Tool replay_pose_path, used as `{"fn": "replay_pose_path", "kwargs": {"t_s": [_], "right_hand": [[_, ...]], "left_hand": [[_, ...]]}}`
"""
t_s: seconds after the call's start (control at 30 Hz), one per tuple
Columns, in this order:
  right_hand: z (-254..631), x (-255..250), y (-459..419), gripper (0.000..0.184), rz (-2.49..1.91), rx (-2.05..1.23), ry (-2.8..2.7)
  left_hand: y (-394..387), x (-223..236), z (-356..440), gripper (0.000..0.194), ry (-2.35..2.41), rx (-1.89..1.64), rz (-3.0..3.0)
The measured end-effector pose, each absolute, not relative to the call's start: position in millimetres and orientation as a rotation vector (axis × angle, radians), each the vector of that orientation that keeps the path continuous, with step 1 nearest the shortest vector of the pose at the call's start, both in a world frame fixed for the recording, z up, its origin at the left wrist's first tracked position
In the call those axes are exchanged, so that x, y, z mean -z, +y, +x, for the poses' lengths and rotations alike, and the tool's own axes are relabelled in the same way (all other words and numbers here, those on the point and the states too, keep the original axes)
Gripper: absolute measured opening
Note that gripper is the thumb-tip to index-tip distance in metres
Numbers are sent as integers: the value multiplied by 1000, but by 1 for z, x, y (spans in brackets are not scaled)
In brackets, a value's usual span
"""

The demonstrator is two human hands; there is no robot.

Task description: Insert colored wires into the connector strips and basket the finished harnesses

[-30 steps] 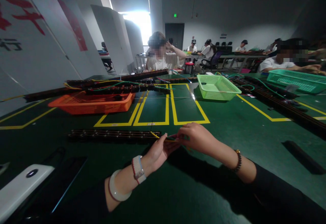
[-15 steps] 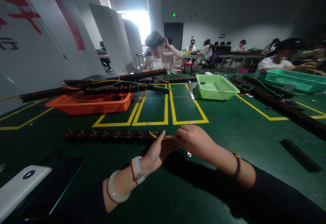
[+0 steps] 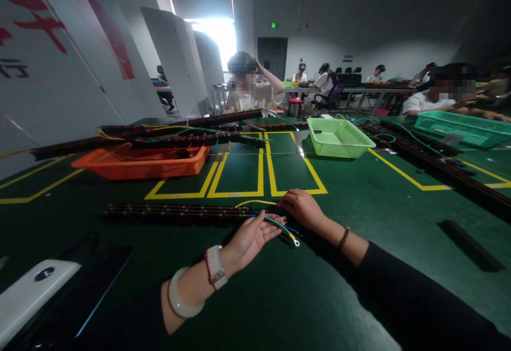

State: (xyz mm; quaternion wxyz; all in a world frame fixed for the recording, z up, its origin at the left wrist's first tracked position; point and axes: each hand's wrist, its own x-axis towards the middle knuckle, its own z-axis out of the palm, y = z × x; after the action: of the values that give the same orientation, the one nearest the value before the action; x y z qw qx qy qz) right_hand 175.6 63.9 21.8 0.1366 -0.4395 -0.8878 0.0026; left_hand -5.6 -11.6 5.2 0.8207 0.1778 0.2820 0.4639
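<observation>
My left hand [image 3: 252, 238] is palm up with its fingers stretched out. Its thumb lies over a green wire [image 3: 284, 227], which ends in a metal ring terminal beyond the fingertips. A blue wire [image 3: 293, 230] also pokes out past these fingers. To the upper right, my right hand [image 3: 302, 206] pinches a yellow wire [image 3: 255, 201] near its far end, drawing it out in a low arch. The wires come from the right end of a long dark strip [image 3: 175, 211] with rows of shiny metal points, lying on the green table.
Beyond the hands stand an orange basket [image 3: 143, 167] under more wired strips, a light green basket [image 3: 339, 146] and a teal basket [image 3: 465, 130]. A dark bar [image 3: 471, 244] lies at right, a white device [image 3: 38, 298] at left. A person [image 3: 255, 88] sits opposite.
My right hand has shifted slightly up and away from my left, pulling the yellow wire apart from the green and blue ones. My left palm shows more openly, the green wire across it.
</observation>
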Motion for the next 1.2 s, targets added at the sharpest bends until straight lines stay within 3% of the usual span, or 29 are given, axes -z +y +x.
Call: {"fn": "replay_pose_path", "kwargs": {"t_s": [0.47,0.8,0.97,1.2], "right_hand": [[178,-23,64,21,-1281,-373,-2443],[160,-91,27,32,-1668,-296,-2703],[157,-94,12,29,-1794,-129,-2923],[144,-89,2,23,-1748,-52,-2993]], "left_hand": [[-12,-7,-7,22,596,-976,386],[-11,-2,-5,15,632,-1005,344],[-12,0,-6,23,549,-987,403],[-13,-2,-4,19,537,-996,398]]}}
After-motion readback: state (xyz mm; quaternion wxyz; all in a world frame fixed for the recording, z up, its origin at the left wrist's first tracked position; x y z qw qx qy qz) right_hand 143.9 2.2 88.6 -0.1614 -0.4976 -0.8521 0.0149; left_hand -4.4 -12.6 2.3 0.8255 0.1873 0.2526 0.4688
